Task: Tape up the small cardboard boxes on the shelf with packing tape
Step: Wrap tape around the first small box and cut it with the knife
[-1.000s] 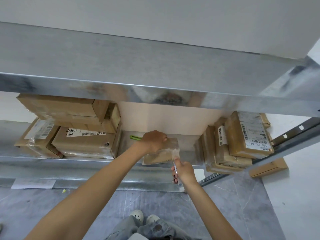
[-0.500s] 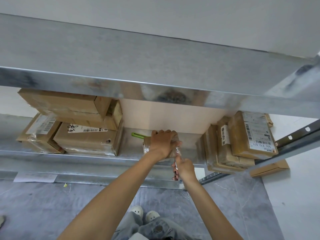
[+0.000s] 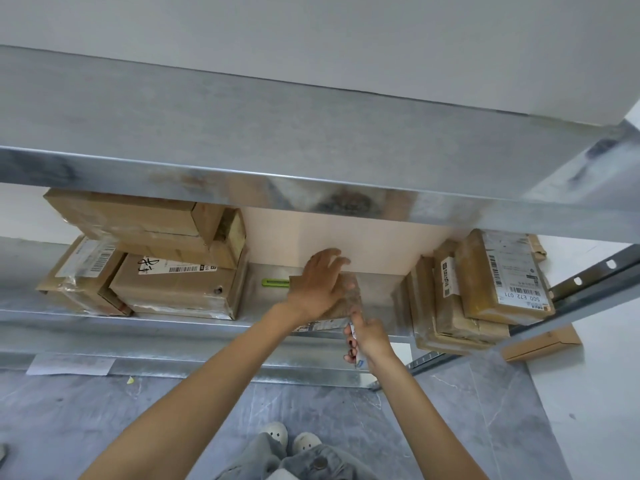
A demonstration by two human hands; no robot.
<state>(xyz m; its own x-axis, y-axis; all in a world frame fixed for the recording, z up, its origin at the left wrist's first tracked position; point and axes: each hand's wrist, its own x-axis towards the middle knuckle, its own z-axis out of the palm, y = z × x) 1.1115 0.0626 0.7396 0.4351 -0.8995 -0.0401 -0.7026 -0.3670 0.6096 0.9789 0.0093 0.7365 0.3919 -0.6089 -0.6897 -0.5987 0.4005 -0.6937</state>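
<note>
Two-handed reach, left hand (image 3: 318, 285) flat on box (image 3: 349, 303), right hand (image 3: 372, 341) gripping tool (image 3: 360, 362)

White wall (image 3: 311, 36), metal shelving (image 3: 242, 133), grey floor (image 3: 104, 427) (marbled)

Green cutter (image 3: 275, 282), perhaps (lying flat).

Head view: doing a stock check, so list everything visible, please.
small cardboard box: one, brown, mid-shelf under left hand
left box stack: about four, brown, shelf left
right box stack: several, brown, shelf right
flat box: one, brown, past shelf's right end
thin object: one, green, beside small box
metal shelves: two, grey, stacked
paper sheet: one, white, lower left
shoes: two, white, grey floor
thin tool: one, white, right hand
left hand: one, flat on small box
right hand: one, gripping tool
</note>
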